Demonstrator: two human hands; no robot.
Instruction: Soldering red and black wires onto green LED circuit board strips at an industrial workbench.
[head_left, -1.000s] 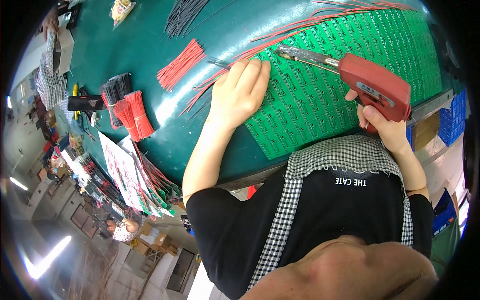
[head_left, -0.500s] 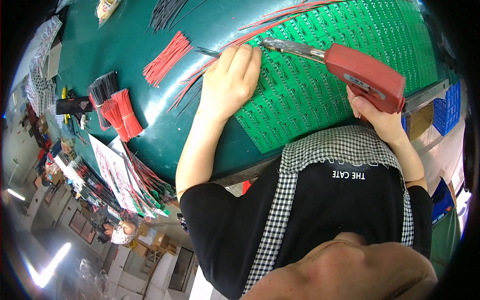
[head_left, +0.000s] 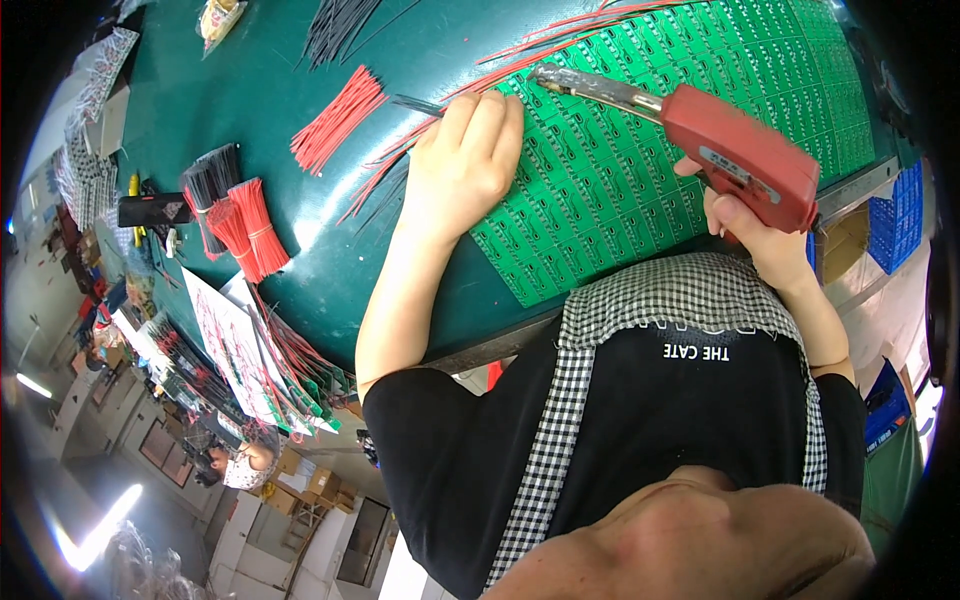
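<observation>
My right hand grips the handle of a red soldering gun. Its long metal barrel points left, and the tip is just right of my left fingertips, over the green circuit boards. These boards lie in joined rows on the table. My left hand rests at their left edge with its fingers bent together. Thin dark strands that look like black wires stick out on its left side. The fingertips' contact with the board is hidden by the hand. Red wires run along the boards' far edge.
On the green table lie loose red wires, black wires and tied red and black bundles. White sheets with wired boards are at the left edge. A blue crate stands at right. A person sits far back.
The soldering gun has shifted slightly right, its tip drawing a little away from my left fingers. One right finger now shows below the gun's body. My left hand stays nearly in place.
</observation>
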